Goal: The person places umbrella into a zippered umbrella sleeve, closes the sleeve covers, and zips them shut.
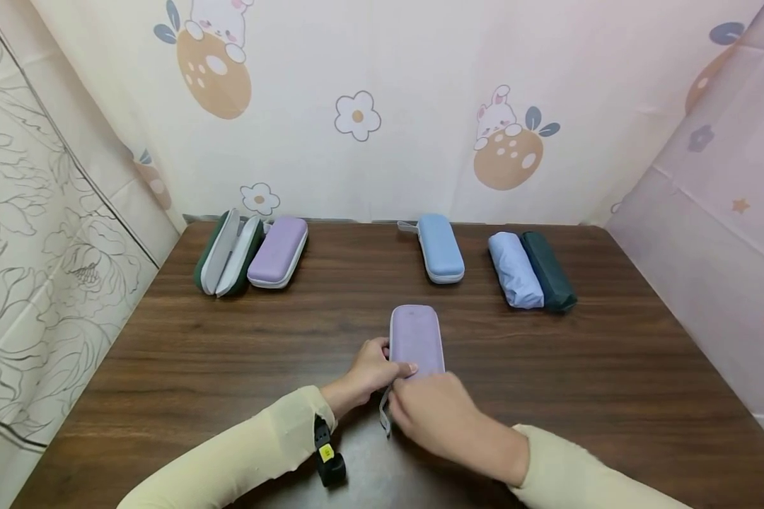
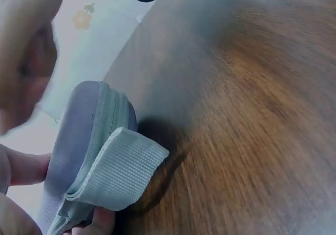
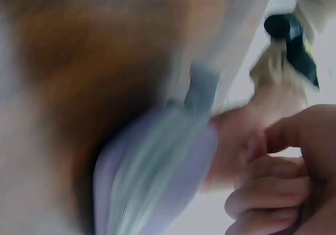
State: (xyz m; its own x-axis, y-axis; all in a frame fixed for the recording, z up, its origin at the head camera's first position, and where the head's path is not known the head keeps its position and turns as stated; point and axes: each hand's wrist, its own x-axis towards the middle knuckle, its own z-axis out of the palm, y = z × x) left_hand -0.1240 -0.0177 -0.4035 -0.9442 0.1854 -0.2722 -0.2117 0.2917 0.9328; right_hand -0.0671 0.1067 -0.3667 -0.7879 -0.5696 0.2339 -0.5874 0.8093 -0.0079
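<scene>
My left hand (image 1: 373,367) grips a purple zip case (image 1: 415,339) by its near left side, thumb on top and fingers underneath in the left wrist view. A grey wrist strap (image 2: 126,167) sticks out from the case's near end, beside a pale zip band (image 2: 100,125) running along the edge. Over that near end is my right hand (image 1: 439,413), its fingers (image 3: 273,188) curled in toward the palm. In the left wrist view the right hand is blurred and apart from the case, with nothing visible in its fingers.
At the back left, a dark green case (image 1: 248,258) lies unzipped and spread beside another purple case (image 1: 280,251). A light blue case (image 1: 441,247) lies at back centre. Two fabric rolls lie back right, one pale blue (image 1: 516,270), one dark green (image 1: 549,272). Patterned cloth surrounds the wooden table (image 1: 229,339).
</scene>
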